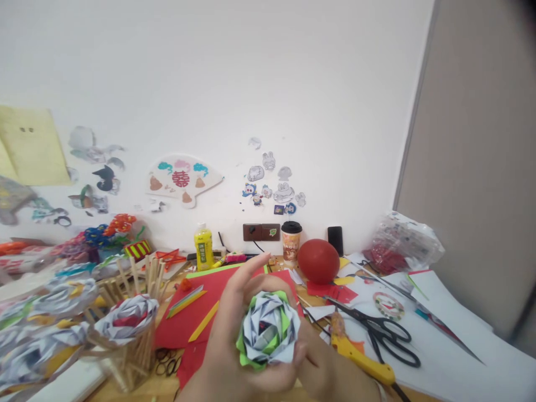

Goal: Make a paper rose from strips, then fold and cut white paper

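Note:
A folded paper rose point(268, 329) in white and green faces me at the front middle, held up above the table. Around its left side and underneath curl the fingers of my left hand point(234, 329), with the index finger pointing upward. My right hand point(316, 357) presses against the rose's lower right side, its thumb near the outer petals. The back of the rose and the fingertips behind it are hidden. Below and behind lie sheets of red paper point(176, 324) with yellow strips on them.
Black scissors point(383, 332) and a yellow glue gun point(362, 360) lie to the right, near white sheets point(452, 329). Behind stand a red balloon point(319, 261), a paper cup point(291, 245) and a yellow bottle point(204, 248). At left, sticks point(142, 285) and several paper roses point(62, 298) crowd together.

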Available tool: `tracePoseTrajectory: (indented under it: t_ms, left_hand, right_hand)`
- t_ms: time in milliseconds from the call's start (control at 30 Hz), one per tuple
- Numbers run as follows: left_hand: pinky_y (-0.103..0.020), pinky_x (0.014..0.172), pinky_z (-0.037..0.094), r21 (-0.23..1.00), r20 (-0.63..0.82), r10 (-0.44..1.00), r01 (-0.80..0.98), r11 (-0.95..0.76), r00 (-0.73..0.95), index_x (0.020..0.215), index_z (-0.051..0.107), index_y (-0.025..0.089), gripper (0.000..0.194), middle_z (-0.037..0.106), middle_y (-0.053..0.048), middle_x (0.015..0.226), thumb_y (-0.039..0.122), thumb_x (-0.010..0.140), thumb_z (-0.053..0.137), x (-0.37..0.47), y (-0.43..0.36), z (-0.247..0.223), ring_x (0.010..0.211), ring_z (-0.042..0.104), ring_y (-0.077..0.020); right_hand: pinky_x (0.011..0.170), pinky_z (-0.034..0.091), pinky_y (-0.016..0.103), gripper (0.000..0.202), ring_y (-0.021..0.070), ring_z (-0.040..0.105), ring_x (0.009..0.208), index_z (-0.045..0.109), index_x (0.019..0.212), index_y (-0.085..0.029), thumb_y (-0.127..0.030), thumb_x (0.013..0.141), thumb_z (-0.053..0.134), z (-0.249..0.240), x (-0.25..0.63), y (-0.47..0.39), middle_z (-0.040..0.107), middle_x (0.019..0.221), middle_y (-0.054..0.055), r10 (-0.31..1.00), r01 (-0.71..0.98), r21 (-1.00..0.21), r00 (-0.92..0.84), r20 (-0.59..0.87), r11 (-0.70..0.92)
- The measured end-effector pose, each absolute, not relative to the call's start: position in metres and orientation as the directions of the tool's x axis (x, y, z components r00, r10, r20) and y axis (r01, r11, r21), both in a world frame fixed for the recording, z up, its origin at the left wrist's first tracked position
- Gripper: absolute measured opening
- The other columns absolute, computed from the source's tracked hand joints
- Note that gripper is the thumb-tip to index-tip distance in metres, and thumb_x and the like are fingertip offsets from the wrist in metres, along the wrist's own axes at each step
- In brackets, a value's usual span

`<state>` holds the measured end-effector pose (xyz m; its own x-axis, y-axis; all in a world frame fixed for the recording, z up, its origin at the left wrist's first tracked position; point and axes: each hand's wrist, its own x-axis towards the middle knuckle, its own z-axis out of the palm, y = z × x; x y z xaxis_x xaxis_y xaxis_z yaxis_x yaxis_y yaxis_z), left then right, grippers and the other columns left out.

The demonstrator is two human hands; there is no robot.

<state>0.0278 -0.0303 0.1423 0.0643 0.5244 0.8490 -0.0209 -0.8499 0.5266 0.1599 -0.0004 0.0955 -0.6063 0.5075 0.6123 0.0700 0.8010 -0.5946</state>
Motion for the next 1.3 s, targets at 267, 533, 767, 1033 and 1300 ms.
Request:
tracePoseTrajectory:
  t_ms: [267, 533, 767, 1033, 1300]
  left_hand:
    - [-0.029, 0.059, 0.05, 0.522, 0.853, 0.521, -0.072, -0.85, 0.031, 0.126, 0.04, 0.028, 0.076, 0.063, -0.005, 0.083, 0.009, 0.059, 0.071, 0.024, -0.029, 0.146, 0.068, 0.06, -0.0192]
    - [-0.031, 0.065, 0.05, 0.535, 0.841, 0.54, -0.168, -0.828, 0.02, 0.128, 0.037, 0.031, 0.094, 0.061, -0.008, 0.1, 0.034, 0.047, 0.085, 0.019, -0.019, 0.14, 0.074, 0.059, -0.0192]
    - [-0.026, 0.051, 0.048, 0.674, 0.737, 0.674, -0.145, -0.724, 0.059, 0.131, 0.03, 0.03, 0.082, 0.06, -0.004, 0.085, 0.019, 0.062, 0.075, 0.022, -0.017, 0.132, 0.061, 0.057, -0.0152]
    - [-0.025, 0.054, 0.048, 0.716, 0.691, 0.723, -0.152, -0.681, 0.017, 0.131, 0.035, 0.03, 0.078, 0.061, -0.003, 0.081, 0.019, 0.063, 0.074, 0.027, -0.026, 0.137, 0.06, 0.058, -0.014]
    - [-0.034, 0.066, 0.052, 0.742, 0.664, 0.691, -0.371, -0.559, 0.286, 0.138, 0.018, 0.034, 0.108, 0.06, -0.01, 0.105, 0.039, 0.051, 0.082, 0.014, -0.017, 0.142, 0.08, 0.063, -0.0234]
  right_hand:
    - [0.053, 0.036, 0.021, 0.056, 0.0117, 0.046, 0.058, 0.05, 0.067, -0.018, -0.057, 0.091, 0.018, 0.09, 0.162, 0.008, 0.049, 0.06, 0.0, 0.538, 0.139, -0.569, -0.562, 0.629, 0.81]
    - [0.048, 0.033, 0.02, 0.048, 0.0095, 0.043, 0.052, 0.05, 0.067, -0.018, -0.053, 0.091, 0.028, 0.084, 0.161, 0.013, 0.045, 0.057, -0.003, 0.572, -0.016, -0.693, -0.551, 0.607, 0.72]
    - [0.048, 0.034, 0.02, 0.054, 0.0096, 0.041, 0.05, 0.045, 0.06, -0.019, -0.06, 0.089, 0.024, 0.083, 0.159, 0.012, 0.042, 0.054, -0.003, 0.576, 0.001, -0.672, -0.515, 0.635, 0.741]
    - [0.048, 0.031, 0.021, 0.051, 0.0094, 0.039, 0.051, 0.044, 0.06, -0.019, -0.058, 0.089, 0.028, 0.082, 0.162, 0.018, 0.04, 0.055, -0.003, 0.59, -0.022, -0.709, -0.537, 0.603, 0.705]
    - [0.037, 0.019, 0.017, 0.05, 0.005, 0.028, 0.039, 0.044, 0.056, -0.017, -0.059, 0.083, 0.043, 0.077, 0.163, 0.026, 0.032, 0.046, -0.006, 0.539, -0.28, -0.905, -0.732, 0.418, 0.321]
